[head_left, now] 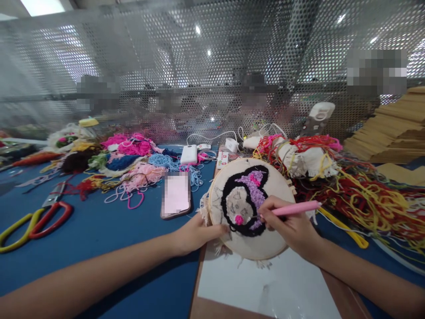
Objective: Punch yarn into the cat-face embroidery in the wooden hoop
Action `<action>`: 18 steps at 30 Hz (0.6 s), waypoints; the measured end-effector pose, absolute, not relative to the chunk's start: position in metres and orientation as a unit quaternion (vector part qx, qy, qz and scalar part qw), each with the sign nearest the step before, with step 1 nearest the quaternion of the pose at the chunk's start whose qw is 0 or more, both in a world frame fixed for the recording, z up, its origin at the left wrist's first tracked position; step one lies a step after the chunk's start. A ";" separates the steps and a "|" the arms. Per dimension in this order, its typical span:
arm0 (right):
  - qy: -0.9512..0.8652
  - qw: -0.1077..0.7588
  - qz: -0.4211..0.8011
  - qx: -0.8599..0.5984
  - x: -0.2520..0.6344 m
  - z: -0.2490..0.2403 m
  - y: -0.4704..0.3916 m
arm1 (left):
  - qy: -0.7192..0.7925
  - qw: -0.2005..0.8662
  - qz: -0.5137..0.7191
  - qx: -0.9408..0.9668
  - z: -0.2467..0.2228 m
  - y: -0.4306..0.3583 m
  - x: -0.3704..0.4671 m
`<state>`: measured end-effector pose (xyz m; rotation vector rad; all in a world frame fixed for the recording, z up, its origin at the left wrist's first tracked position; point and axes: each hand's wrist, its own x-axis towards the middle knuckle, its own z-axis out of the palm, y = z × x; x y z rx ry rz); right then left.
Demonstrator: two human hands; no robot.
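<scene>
My left hand (199,232) grips the lower left rim of a round embroidery hoop (244,249), its thumb lying over the cloth and its other fingers hidden behind. Stretched in the hoop is cream fabric with looped yarn work: a black outline, purple patches, a pink bow centre and a pink dot. A grey drawn face area sits inside the black loops. My right hand (287,223) is closed around a pink punch needle pen (297,208). Its thin metal tip points left, at the cloth near the purple and black loops; whether it pierces the fabric I cannot tell.
Scissors (53,221) with yellow and red handles lie at left on the blue table. A phone (175,195) and a white power bank (189,155) are beyond my left hand. Yarn heaps (133,148) spread behind; more yarn (365,199) and brown paper stacks (388,128) are at right.
</scene>
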<state>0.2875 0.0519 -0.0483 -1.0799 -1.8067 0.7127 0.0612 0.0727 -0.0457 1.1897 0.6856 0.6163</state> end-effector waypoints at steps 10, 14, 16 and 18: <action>-0.782 0.386 0.217 -0.439 0.283 -0.046 0.048 | 0.318 0.718 0.288 0.548 -0.044 0.071 0.061; -0.807 0.332 0.193 -0.448 0.281 -0.041 0.046 | 0.305 0.705 0.287 0.572 -0.045 0.071 0.061; -0.833 0.295 0.161 -0.440 0.280 -0.038 0.045 | 0.297 0.705 0.283 0.579 -0.046 0.070 0.061; -0.847 0.283 0.138 -0.429 0.281 -0.035 0.043 | 0.292 0.704 0.280 0.584 -0.047 0.070 0.061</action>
